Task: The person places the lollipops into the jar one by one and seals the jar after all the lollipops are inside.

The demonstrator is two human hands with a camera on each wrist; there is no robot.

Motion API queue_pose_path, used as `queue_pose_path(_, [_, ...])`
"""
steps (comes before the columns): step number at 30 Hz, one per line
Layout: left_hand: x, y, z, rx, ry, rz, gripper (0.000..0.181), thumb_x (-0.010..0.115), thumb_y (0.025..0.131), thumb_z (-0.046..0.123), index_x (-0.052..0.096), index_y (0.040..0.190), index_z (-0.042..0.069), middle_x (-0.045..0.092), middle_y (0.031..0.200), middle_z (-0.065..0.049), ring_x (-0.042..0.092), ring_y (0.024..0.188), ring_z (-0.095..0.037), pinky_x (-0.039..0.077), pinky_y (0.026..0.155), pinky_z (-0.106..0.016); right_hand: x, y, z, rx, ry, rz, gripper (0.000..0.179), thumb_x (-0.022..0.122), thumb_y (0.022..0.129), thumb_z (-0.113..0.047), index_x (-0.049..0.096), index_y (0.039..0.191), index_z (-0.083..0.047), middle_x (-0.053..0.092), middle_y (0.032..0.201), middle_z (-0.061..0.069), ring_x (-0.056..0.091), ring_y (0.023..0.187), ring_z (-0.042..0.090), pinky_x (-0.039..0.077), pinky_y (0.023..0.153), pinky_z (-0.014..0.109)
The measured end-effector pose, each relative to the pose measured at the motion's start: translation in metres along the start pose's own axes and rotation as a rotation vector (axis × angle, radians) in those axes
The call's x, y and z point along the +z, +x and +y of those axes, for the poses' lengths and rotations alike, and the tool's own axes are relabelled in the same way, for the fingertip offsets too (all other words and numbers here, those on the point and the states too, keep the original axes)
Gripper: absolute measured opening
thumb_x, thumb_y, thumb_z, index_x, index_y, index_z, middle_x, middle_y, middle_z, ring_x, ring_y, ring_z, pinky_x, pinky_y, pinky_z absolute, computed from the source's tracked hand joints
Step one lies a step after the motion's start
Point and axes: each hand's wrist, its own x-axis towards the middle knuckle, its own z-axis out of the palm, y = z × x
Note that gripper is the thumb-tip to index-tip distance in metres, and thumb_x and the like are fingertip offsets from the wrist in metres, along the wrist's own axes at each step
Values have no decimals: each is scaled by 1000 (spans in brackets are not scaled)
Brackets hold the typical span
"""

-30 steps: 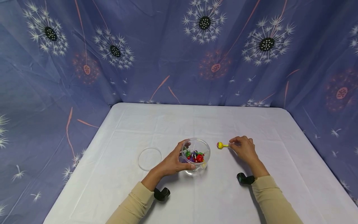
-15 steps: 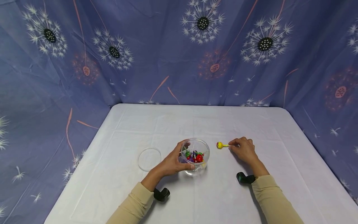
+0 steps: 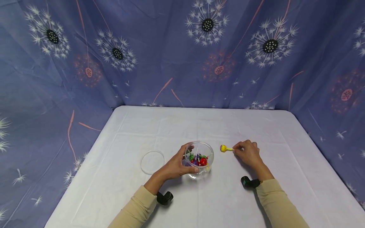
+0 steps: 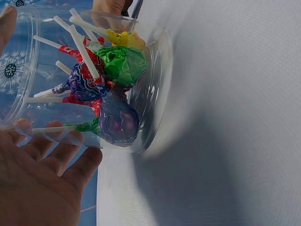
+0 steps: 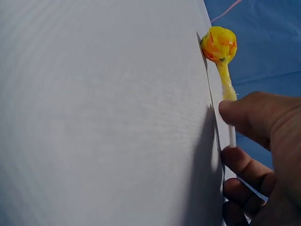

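Note:
My left hand (image 3: 174,165) grips a clear round jar (image 3: 196,175) from its left side, thumb at the front and fingers round the back. Wrapped lollipops (image 3: 203,161) in red, green, purple and yellow fill the jar's lower part; in the left wrist view their white sticks poke towards the mouth. To the jar's right, a yellow-wrapped lollipop (image 3: 223,148) lies low at the tabletop, its head pointing left. My right hand (image 3: 249,153) pinches its stick; the right wrist view has the thumb (image 5: 229,109) against the stick, with the index fingertip at the stick's end.
A clear round ring or flat lid (image 3: 141,169) lies on the white-covered table (image 3: 159,126), left of the jar. Blue dandelion-print curtains (image 3: 159,57) rise behind the table and along both sides. Each wrist carries a black camera (image 3: 165,198).
The yellow lollipop and my right hand have shifted very slightly left. My left hand and the jar have stayed in place.

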Motion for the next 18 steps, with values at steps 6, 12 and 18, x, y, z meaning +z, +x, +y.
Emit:
queue_pose_path(6, [-1, -3, 6, 6, -6, 2, 90, 76, 80, 22, 19, 148, 14, 30, 152, -16, 31, 140, -34, 24, 114, -55, -1, 0, -4, -1, 34, 15, 12, 65, 83, -14, 71, 92, -8, 58, 98, 16, 41, 91, 29, 27, 77, 43])
queue_pose_path(12, [-1, -3, 5, 9, -8, 4, 90, 76, 79, 22, 19, 148, 15, 30, 152, -15, 30, 140, -34, 24, 114, -54, -4, 0, -14, -57, 86, 67, 11, 66, 84, -14, 71, 91, -8, 58, 97, 15, 40, 92, 28, 28, 75, 34])
queue_pose_path(18, [0, -3, 5, 7, -9, 3, 91, 76, 79, 21, 18, 149, 15, 30, 153, -16, 30, 140, -35, 23, 115, -55, -7, 0, -28, -94, 116, 101, 10, 67, 83, -12, 72, 90, -8, 57, 95, 14, 39, 90, 26, 28, 72, 33])
